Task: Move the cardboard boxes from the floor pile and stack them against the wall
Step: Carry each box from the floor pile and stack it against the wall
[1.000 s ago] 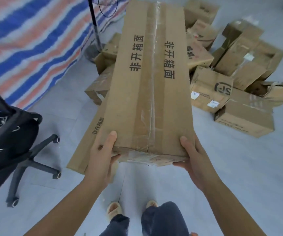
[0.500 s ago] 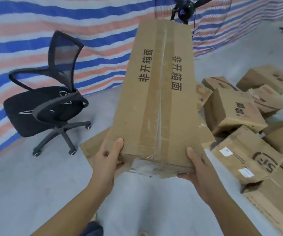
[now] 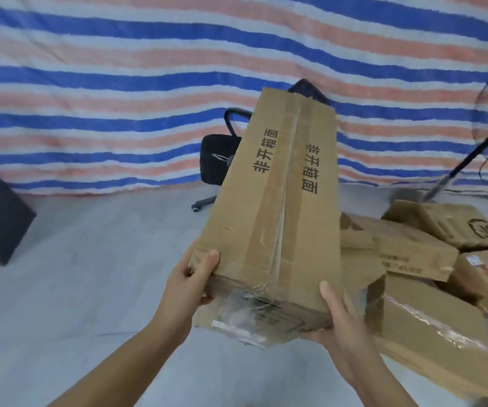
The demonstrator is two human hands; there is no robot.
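A striped tarp [image 3: 119, 92] hangs as the wall behind a pale grey floor [image 3: 75, 274]. The long box [image 3: 278, 207] is off the floor, held out in front, its far end tilted up toward the tarp. The left hand [image 3: 190, 284] holds the near left corner, thumb on top; the right hand [image 3: 341, 321] cups the near right corner from below, thumb on top, so both grips are closed on the box. The pile [image 3: 424, 259] lies to the right. This looks like the carry step; next the box needs walking to the tarp and setting down flat against it. Half a second ago the view faced further right; now the tarp fills it, and the chair [image 3: 218, 160] sits behind the box instead of left of it.
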